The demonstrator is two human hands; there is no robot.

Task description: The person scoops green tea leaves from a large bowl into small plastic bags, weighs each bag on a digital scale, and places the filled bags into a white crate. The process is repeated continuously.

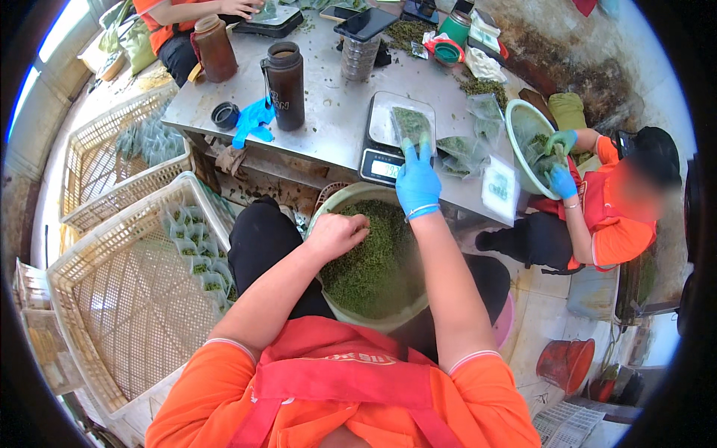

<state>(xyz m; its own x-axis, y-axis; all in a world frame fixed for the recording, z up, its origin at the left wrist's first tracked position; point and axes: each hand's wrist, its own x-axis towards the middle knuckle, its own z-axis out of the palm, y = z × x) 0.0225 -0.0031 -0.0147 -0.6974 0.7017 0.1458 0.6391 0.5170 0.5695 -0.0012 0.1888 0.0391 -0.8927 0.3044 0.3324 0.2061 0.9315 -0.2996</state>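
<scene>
My left hand (338, 235), bare, is curled over the rim of a large pale basin (325, 209) of small green granules (366, 269) between my legs; what its fingers hold, if anything, is hidden. My right hand (417, 183), in a blue glove, stretches its fingers apart to a clear bag of green granules (409, 122), touching its lower part. That bag lies on a digital scale (379, 164) at the front of the steel table (328, 142). More small bags (459, 149) and a white packet (498, 187) lie right of the scale.
Two plastic crates (127, 299) (97, 194) with bags stand at left. A co-worker (612, 209) at right handles a green-rimmed bowl (523, 112); another person's hand (239, 7) is at the far table edge. Bottles (284, 86), a phone (362, 26) and a red bucket (564, 366) are nearby.
</scene>
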